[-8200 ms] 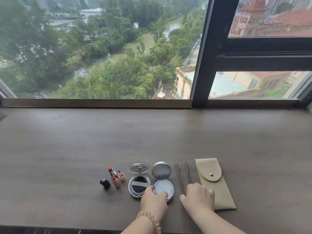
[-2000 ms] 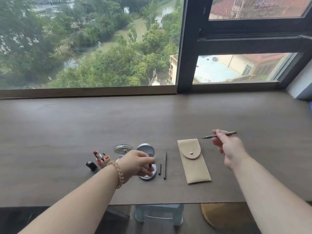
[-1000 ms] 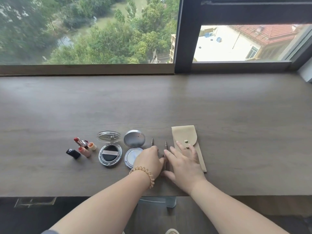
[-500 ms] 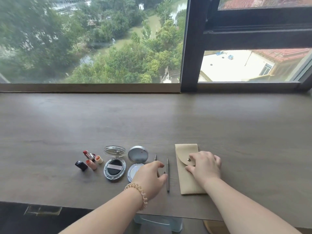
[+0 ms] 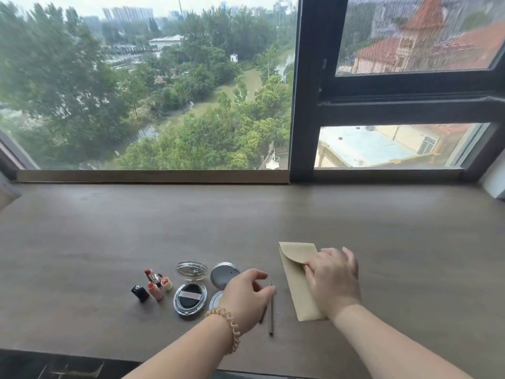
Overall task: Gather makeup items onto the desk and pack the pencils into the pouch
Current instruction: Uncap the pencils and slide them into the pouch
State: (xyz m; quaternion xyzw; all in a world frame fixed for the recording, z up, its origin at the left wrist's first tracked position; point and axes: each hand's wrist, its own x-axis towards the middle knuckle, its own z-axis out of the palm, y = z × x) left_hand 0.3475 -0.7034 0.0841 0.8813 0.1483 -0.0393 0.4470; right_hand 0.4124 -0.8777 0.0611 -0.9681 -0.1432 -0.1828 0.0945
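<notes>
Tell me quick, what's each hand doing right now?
Left hand: loosely curled over the pencils on the desk, gripping nothing that shows.
Right hand: fingers pinching the flap of the beige pouch.

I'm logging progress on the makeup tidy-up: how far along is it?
Gathering looks done: lipsticks and both open compacts sit on the desk. In hand: the right hand is at the pouch flap; the left hand reaches the pencils. Left: both pencils lie outside the pouch.
</notes>
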